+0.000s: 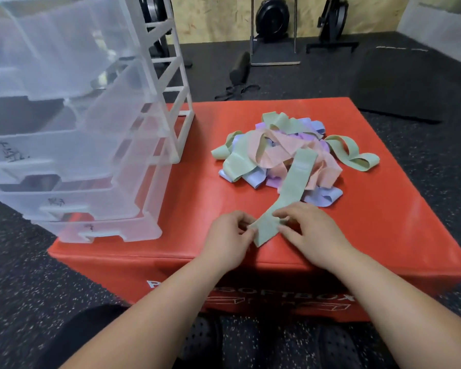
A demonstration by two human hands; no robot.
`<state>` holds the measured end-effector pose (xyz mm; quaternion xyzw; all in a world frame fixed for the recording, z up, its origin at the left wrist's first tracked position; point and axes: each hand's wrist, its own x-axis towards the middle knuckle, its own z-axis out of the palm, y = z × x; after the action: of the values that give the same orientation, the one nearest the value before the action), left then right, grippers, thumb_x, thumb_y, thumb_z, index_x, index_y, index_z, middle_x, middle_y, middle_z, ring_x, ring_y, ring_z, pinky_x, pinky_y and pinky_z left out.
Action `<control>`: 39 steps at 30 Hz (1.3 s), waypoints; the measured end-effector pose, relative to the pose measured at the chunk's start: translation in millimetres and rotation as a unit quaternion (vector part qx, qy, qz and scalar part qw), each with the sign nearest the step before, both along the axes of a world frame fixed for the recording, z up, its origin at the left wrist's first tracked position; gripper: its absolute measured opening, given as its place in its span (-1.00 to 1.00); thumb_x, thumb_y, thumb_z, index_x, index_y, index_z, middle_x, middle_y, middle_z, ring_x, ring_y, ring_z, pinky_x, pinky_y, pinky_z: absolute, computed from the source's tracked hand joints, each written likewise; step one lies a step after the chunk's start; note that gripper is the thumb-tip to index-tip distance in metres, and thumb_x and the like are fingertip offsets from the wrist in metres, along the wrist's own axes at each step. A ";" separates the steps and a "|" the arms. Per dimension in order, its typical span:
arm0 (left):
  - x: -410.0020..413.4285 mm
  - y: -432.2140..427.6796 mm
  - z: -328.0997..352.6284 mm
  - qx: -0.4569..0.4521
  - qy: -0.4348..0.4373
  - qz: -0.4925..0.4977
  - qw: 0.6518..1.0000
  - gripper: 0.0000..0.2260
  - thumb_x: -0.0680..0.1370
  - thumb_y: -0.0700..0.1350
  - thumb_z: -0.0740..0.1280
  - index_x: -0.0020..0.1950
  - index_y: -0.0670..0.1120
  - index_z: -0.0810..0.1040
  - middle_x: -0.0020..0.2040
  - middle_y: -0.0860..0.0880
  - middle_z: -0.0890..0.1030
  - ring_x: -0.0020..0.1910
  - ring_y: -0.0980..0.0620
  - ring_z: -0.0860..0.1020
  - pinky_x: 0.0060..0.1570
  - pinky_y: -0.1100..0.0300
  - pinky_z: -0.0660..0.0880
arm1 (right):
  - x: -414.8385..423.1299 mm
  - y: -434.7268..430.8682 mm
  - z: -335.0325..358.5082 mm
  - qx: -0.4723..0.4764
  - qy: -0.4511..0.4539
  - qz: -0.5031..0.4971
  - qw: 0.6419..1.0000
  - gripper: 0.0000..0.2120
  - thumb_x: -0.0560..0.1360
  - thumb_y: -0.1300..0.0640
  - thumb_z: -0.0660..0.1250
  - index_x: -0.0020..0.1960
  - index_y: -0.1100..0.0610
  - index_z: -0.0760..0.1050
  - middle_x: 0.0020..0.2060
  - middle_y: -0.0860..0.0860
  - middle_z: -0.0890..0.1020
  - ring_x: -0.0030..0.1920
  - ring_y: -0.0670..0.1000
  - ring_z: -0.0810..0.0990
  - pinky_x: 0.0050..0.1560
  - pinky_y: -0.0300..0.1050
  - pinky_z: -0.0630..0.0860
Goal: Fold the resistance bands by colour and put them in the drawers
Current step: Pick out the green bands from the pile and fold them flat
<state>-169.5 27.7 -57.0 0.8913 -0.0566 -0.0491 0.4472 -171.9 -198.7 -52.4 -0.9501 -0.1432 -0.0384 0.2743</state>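
A green band (293, 187) lies flat on the red box (383, 209), its far end resting on the pile (277, 150) of green, pink, purple and blue bands. The left hand (225, 242) pinches one edge of its near end and the right hand (310, 230) pinches the other. Left of the pile, the translucent drawers (77, 155) stand on the box, pulled partly out.

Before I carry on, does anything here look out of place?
The bands lie in one tangled heap, colours mixed. The plastic drawers stand pulled out in steps, overhanging the red box's left edge. Nothing looks damaged.
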 end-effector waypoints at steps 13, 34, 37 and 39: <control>25.2 38.1 27.9 0.065 -0.187 -0.044 0.979 -0.88 0.57 -0.07 0.52 0.07 0.12 0.72 -0.10 0.22 0.68 -0.16 0.12 0.58 -0.07 0.17 0.52 | 47.2 28.4 14.5 -0.036 -0.050 0.043 0.997 -0.80 0.49 -0.11 0.51 -0.01 -0.07 0.56 -0.15 -0.17 0.56 -0.02 0.02 0.52 0.12 0.07 0.46; 20.8 64.4 34.3 -0.163 -0.127 0.112 0.972 -0.84 0.58 -0.16 0.51 0.05 0.12 0.71 -0.16 0.05 0.70 -0.22 0.01 0.68 -0.07 -0.11 0.70 | -11.4 -88.5 64.4 0.163 0.063 -0.149 0.973 -0.90 0.46 0.05 0.60 -0.07 -0.01 0.71 -0.24 0.03 0.73 -0.28 0.02 0.63 -0.17 0.03 0.58; 18.0 55.2 24.3 -0.107 -0.075 0.084 0.988 -0.82 0.51 -0.03 0.51 0.10 0.12 0.69 -0.19 0.05 0.70 -0.24 0.00 0.69 -0.05 -0.09 0.68 | -23.9 -98.0 52.7 0.189 0.148 -0.175 0.955 -0.88 0.48 0.15 0.59 -0.01 0.04 0.71 -0.24 0.12 0.73 -0.34 -0.03 0.58 -0.33 -0.11 0.55; 12.4 46.2 15.1 -0.012 -0.058 0.057 0.997 -0.79 0.53 -0.04 0.51 0.15 0.09 0.68 -0.17 0.07 0.69 -0.20 0.07 0.68 -0.05 0.07 0.64 | -27.3 -103.1 35.3 0.119 0.175 -0.181 0.960 -0.83 0.47 0.14 0.60 0.04 0.01 0.70 -0.23 0.03 0.73 -0.31 -0.04 0.61 -0.30 -0.14 0.53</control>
<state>-157.1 74.0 -41.9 0.8891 -0.0325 0.0288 0.4556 -199.2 -301.8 -17.1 -0.9126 0.0871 0.0626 0.3944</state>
